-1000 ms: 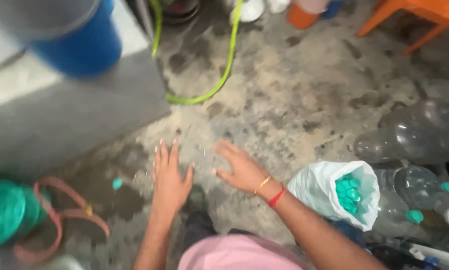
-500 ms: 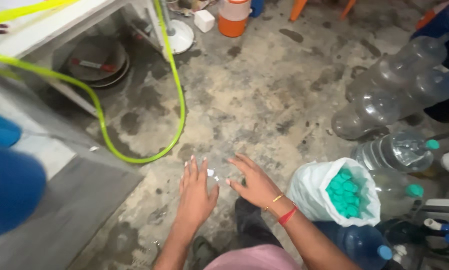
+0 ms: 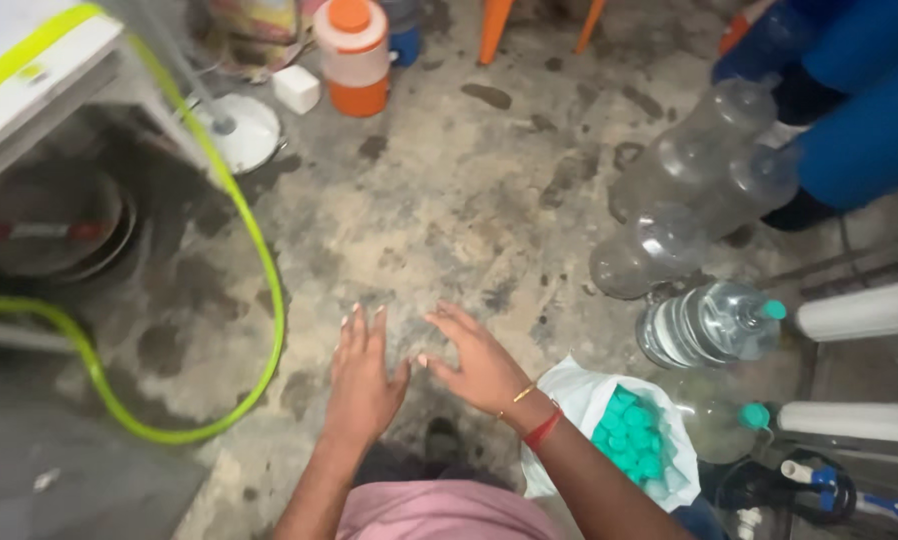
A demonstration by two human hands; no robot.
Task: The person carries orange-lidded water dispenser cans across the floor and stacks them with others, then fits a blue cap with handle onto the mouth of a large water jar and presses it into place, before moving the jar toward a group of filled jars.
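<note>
My left hand (image 3: pixel 362 378) and my right hand (image 3: pixel 477 358) are stretched out side by side over the wet, stained concrete floor (image 3: pixel 449 210), palms down and fingers spread. Neither holds anything. The right wrist wears a gold bangle and a red band. Just right of my right forearm sits an open white plastic bag (image 3: pixel 581 400) full of teal bottle caps (image 3: pixel 633 434).
Large clear water bottles lie on the right, some uncapped (image 3: pixel 659 245), some with teal caps (image 3: pixel 714 322). Blue containers (image 3: pixel 859 120) stand at top right, white pipes (image 3: pixel 859 310) at the right edge. A yellow-green hose (image 3: pixel 259 280) loops on the left beside a white cabinet (image 3: pixel 39 70). An orange-and-white jug (image 3: pixel 354 55) stands at the top.
The view has swung right and up over the floor; the bottles, jug and cabinet have come into sight. Both hands stay spread low over the floor in much the same pose.
</note>
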